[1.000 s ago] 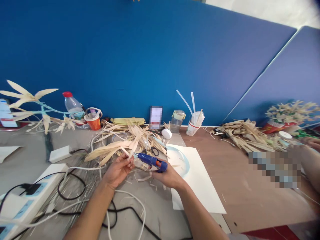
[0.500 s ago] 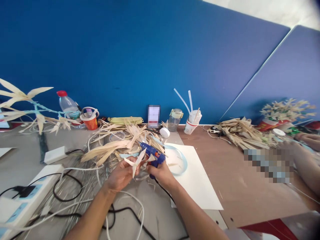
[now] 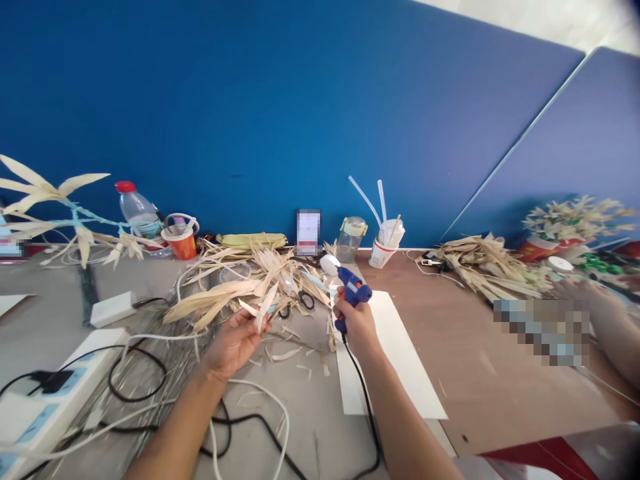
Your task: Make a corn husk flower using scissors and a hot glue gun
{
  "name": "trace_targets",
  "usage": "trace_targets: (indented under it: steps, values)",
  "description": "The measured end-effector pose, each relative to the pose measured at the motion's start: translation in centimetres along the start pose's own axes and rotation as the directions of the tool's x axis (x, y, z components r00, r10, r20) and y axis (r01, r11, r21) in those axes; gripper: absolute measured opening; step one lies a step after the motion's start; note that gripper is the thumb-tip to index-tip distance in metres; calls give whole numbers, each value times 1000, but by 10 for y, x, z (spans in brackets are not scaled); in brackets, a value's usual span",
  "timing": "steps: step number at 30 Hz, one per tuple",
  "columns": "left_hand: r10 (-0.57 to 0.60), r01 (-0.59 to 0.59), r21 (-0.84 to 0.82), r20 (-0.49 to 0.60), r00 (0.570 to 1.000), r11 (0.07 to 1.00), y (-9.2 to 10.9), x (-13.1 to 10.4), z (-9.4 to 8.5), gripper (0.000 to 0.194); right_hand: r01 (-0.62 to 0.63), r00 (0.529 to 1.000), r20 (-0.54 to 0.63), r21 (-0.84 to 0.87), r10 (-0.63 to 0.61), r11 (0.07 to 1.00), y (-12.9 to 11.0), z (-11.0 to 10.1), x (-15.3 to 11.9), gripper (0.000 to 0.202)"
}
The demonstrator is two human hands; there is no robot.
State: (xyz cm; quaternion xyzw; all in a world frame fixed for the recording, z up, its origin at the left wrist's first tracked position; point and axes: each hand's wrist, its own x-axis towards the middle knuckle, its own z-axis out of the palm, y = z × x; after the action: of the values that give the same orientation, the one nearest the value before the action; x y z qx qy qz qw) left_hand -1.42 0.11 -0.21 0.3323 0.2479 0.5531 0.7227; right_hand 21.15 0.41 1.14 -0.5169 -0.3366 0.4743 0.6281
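Observation:
Between the fingers of my left hand [image 3: 233, 347] is a small flower of pale dried corn husk [image 3: 261, 311], its petals pointing upward. My right hand [image 3: 357, 323] grips a blue hot glue gun [image 3: 353, 288] over the top of a white sheet of paper [image 3: 400, 360]; the gun's black cord hangs down past my wrist. A heap of dried corn husks [image 3: 215, 300] lies beyond my left hand. Dark-handled scissors [image 3: 306, 301] rest at the heap's near edge, between my two hands.
On the left are a white power strip [image 3: 65, 393] and tangled cords. A husk-flower branch [image 3: 75, 213], a red-capped bottle [image 3: 137, 212], an orange cup [image 3: 181, 243], a phone [image 3: 308, 233], a jar [image 3: 351, 240] and a cup of glue sticks [image 3: 384, 252] line the back. A co-worker's arm [image 3: 610, 327] is at right.
My right hand has moved the glue gun right and away from the husk flower, over the paper. The scissors now show. My left hand has shifted slightly left, still holding the flower.

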Motion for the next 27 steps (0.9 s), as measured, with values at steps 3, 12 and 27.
trace_targets:
  steps: [3,12,27]
  values:
    - [32,-33,73,13,999,997,2,1,-3,16,-9,984,177,136,-15,991,-11,-8,0,28]
    - [-21,21,-17,-31,999,1000,4,0,-4,14,102,784,619,-201,46,974,-19,10,-35,14]
    - [-29,30,22,-42,999,999,2,1,-5,14,231,750,661,-301,28,925,-12,9,-37,10]
